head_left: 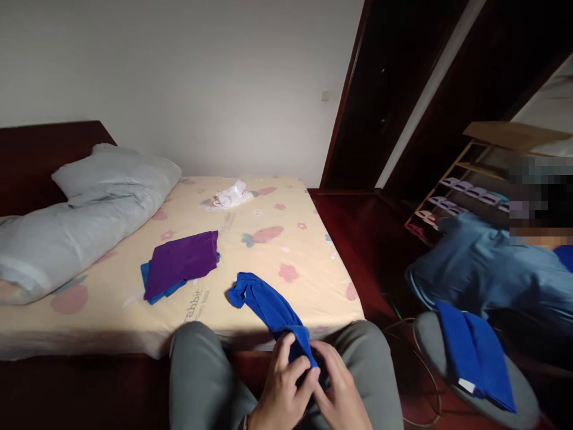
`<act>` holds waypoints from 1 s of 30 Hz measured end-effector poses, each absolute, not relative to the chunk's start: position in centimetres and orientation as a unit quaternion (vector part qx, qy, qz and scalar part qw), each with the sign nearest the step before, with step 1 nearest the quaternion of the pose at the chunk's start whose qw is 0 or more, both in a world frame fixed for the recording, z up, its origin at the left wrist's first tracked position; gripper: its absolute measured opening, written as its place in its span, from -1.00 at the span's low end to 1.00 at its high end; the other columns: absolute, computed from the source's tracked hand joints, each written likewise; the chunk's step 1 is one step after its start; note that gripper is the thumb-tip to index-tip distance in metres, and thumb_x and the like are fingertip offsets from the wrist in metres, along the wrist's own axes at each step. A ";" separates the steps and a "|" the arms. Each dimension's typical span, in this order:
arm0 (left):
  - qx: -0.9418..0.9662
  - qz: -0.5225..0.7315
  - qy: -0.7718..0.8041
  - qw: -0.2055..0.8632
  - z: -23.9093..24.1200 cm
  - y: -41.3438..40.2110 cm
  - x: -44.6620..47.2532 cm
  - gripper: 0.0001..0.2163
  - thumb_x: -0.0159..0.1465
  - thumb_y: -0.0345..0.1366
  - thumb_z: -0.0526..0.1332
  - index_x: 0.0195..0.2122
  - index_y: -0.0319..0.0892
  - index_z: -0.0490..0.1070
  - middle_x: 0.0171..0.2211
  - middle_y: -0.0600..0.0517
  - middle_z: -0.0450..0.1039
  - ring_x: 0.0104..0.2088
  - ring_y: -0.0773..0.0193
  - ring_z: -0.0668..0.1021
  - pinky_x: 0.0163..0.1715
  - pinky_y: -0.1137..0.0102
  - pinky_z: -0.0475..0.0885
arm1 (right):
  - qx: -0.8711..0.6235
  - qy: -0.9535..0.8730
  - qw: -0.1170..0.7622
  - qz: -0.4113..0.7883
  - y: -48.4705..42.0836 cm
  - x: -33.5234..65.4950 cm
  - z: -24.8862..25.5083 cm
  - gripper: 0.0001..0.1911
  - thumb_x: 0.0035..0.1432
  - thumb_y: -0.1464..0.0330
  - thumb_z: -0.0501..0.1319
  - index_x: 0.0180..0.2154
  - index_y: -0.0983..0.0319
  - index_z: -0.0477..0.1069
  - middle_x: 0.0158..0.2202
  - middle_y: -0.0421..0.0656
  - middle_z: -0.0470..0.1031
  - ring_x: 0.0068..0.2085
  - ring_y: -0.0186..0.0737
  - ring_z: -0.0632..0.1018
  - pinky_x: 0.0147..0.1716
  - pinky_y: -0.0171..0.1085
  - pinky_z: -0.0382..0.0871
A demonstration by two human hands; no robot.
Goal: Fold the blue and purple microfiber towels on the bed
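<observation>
A long, bunched blue cloth [268, 301] stretches from the bed's near edge to between my knees. Its far end lies on the sheet, curled over, with a small pale spot like a tag. My left hand [289, 382] grips the near end with bent fingers. Close against it, my right hand [335, 382] pinches the same cloth from the right side; its fingertips are partly hidden in the folds. Farther left on the bed, a folded purple cloth [185, 260] rests on top of a folded teal-blue cloth [168, 291].
The bed [313, 257] bears a grey quilt [111, 197] at left and a crumpled white plastic bag [233, 194]. At right, a folded blue cloth [478, 358] lies on a grey stool [432, 340]. Beyond it are a person in blue [492, 269] and a shoe rack [465, 167].
</observation>
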State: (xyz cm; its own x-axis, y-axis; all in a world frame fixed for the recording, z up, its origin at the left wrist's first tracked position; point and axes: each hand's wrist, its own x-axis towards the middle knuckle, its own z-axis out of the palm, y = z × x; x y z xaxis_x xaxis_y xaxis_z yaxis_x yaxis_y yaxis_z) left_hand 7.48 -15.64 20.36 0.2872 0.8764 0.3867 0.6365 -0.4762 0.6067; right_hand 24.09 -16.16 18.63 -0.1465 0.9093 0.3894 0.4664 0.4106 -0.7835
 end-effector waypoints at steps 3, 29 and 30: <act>0.803 0.345 0.452 0.179 20.1 -16.2 8.1 -0.84 0.36 -0.26 0.14 -0.16 -0.07 0.51 0.28 -0.09 0.19 0.25 0.06 0.34 0.22 0.17 0.34 | -0.467 -0.709 0.439 0.294 -16.5 24.5 19.4 -0.72 0.26 0.35 0.14 0.00 0.14 0.45 -0.08 -0.08 0.58 -0.09 -0.15 0.59 -0.06 -0.28 0.49; 0.753 0.213 0.519 0.344 18.1 -13.8 10.9 -0.87 0.21 -0.16 0.32 -0.30 -0.07 0.52 -0.40 -0.01 0.59 -0.35 0.16 0.60 -0.36 0.42 0.38 | -0.531 -0.645 0.369 0.407 -15.5 28.0 19.6 -0.62 0.32 0.10 0.09 -0.35 0.21 0.47 -0.45 -0.19 0.50 -0.39 -0.23 0.52 -0.36 -0.38 0.42; 0.752 0.206 0.516 0.355 17.7 -13.7 10.4 -0.78 0.15 -0.07 0.37 -0.31 -0.08 0.51 -0.41 0.01 0.58 -0.37 0.16 0.59 -0.38 0.42 0.37 | -0.539 -0.648 0.376 0.384 -15.4 28.1 19.7 -0.59 0.33 0.09 0.08 -0.41 0.21 0.45 -0.50 -0.21 0.45 -0.44 -0.27 0.49 -0.42 -0.40 0.38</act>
